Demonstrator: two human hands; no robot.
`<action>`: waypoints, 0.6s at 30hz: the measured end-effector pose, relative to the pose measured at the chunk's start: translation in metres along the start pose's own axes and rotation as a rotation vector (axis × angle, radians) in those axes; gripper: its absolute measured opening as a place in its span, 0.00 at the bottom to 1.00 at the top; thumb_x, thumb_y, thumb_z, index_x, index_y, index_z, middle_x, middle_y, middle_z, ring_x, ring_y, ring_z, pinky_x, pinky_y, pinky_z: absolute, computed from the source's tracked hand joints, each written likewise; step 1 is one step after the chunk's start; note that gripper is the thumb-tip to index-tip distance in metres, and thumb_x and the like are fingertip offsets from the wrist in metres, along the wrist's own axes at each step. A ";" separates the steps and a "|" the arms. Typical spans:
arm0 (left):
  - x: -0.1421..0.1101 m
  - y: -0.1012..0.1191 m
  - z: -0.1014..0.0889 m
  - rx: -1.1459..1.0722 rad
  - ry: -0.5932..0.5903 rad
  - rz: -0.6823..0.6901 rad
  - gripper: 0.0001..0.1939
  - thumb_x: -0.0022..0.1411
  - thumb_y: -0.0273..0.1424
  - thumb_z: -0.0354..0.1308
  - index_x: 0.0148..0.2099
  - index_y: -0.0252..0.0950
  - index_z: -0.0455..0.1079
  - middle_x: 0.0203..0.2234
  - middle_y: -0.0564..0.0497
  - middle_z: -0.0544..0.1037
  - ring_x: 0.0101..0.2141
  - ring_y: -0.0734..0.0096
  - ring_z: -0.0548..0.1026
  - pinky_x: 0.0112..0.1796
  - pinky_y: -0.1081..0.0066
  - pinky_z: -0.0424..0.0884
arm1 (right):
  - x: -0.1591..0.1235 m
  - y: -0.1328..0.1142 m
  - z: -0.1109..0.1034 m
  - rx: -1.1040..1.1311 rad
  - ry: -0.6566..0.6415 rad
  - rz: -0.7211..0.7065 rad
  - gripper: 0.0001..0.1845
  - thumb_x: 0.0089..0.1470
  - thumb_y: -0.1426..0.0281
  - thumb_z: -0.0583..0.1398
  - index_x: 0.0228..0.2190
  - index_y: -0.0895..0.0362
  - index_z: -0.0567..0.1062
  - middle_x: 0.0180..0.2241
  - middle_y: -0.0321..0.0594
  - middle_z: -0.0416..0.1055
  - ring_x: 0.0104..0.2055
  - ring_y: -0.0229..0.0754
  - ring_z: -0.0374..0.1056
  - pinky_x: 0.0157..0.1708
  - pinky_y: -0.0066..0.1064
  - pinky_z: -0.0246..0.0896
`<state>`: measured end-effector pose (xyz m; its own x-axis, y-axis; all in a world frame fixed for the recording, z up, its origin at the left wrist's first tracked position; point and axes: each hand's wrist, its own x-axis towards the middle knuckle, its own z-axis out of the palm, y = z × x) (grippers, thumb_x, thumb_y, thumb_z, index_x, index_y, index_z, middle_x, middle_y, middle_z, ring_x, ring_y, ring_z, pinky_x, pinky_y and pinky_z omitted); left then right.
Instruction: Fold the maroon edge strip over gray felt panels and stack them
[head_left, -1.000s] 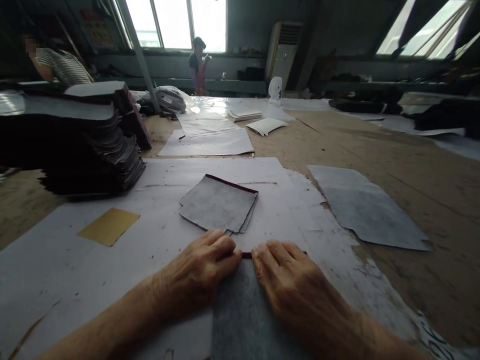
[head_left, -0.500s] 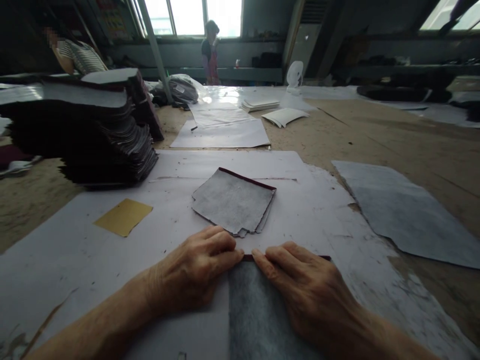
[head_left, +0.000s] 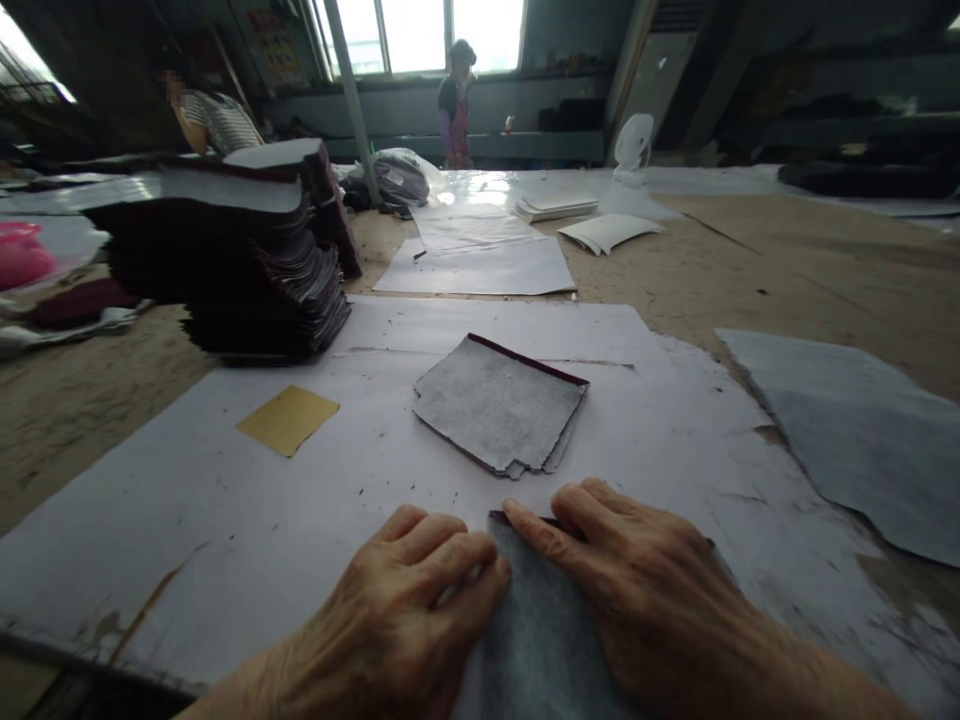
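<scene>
A grey-backed sheet of material (head_left: 536, 610) with a dark red strip along its far edge lies in front of me. At its left edge my left hand (head_left: 427, 590) is closed, thumb and forefinger pinched at the margin. My right hand (head_left: 630, 560) lies over the far edge and right part of the sheet, forefinger stretched out and pressing the top left corner. Its palm and other fingers hide much of the piece. Just beyond the hands rests a small stack of similar grey pieces (head_left: 499, 400), the top one with a dark red folded edge.
White paper (head_left: 360, 440) covers the table under the work, with a yellow card (head_left: 289, 420) at left. A tall stack of dark pieces (head_left: 247, 280) stands behind it. A larger grey sheet (head_left: 885, 430) lies at right. Two people (head_left: 456, 110) are in the background.
My left hand has moved from the sheet's far edge down to its left edge. The right hand stays on the far edge. The whole view has shifted, so background things appear farther right.
</scene>
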<state>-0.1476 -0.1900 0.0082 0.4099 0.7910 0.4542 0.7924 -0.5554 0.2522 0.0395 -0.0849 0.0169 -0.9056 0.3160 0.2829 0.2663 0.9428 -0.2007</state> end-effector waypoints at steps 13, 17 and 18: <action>-0.001 0.004 -0.003 -0.030 -0.043 -0.083 0.15 0.55 0.24 0.48 0.45 0.30 0.68 0.36 0.44 0.73 0.33 0.62 0.67 0.32 0.61 0.65 | 0.002 0.007 0.001 -0.022 -0.063 -0.052 0.29 0.49 0.81 0.48 0.52 0.51 0.63 0.30 0.40 0.63 0.30 0.39 0.62 0.25 0.27 0.61; 0.003 0.006 -0.009 -0.018 -0.087 -0.091 0.15 0.54 0.24 0.49 0.44 0.29 0.67 0.36 0.44 0.73 0.33 0.62 0.67 0.32 0.61 0.65 | 0.003 0.004 0.001 -0.088 -0.072 -0.072 0.32 0.45 0.82 0.48 0.52 0.53 0.63 0.29 0.41 0.62 0.27 0.38 0.60 0.22 0.26 0.57; 0.004 0.006 -0.010 -0.015 -0.104 -0.097 0.14 0.54 0.24 0.49 0.43 0.29 0.68 0.36 0.44 0.73 0.33 0.62 0.67 0.33 0.61 0.65 | 0.003 0.003 0.001 -0.106 -0.078 -0.072 0.32 0.44 0.83 0.48 0.52 0.52 0.63 0.29 0.40 0.61 0.25 0.37 0.58 0.21 0.25 0.56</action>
<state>-0.1457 -0.1930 0.0199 0.3766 0.8631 0.3365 0.8241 -0.4780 0.3039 0.0370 -0.0813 0.0162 -0.9455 0.2416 0.2183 0.2291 0.9700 -0.0813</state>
